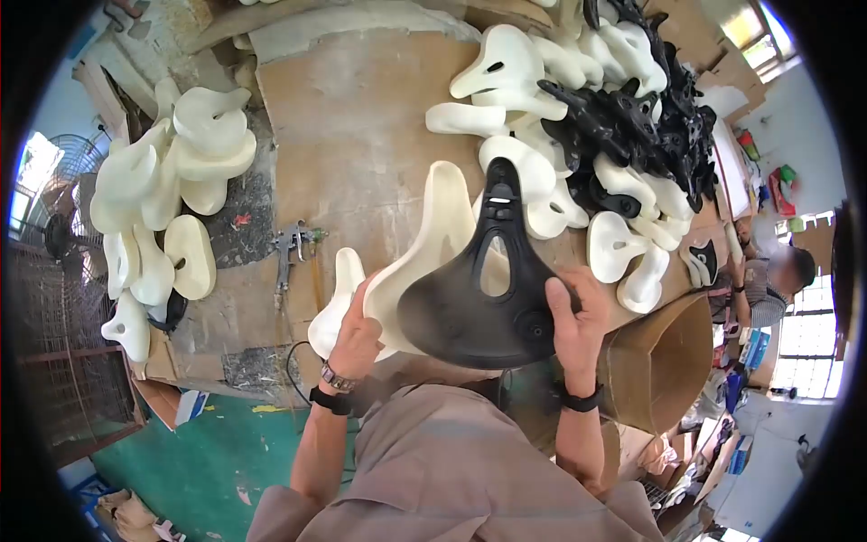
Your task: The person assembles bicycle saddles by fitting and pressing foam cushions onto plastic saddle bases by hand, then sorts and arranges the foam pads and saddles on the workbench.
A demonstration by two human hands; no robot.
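Observation:
My right hand (581,318) grips the right edge of a black plastic bicycle saddle base (452,312), its thumb on the face. The base has a long slot in the middle and a narrow nose pointing away from me. My left hand (358,339) is closed on the edge of a cream foam saddle pad (432,221), which stands tilted just left of the base and partly behind it. Another cream foam piece (339,294) shows beside my left hand; I cannot tell whether the hand touches it.
A spray gun (291,248) lies on the cardboard-covered table (348,135). Cream foam pads (135,181) are stacked at left, with more pads (501,63) and black bases (623,126) piled at right. A cardboard box (664,361) stands near my right arm; another person (768,285) is beyond.

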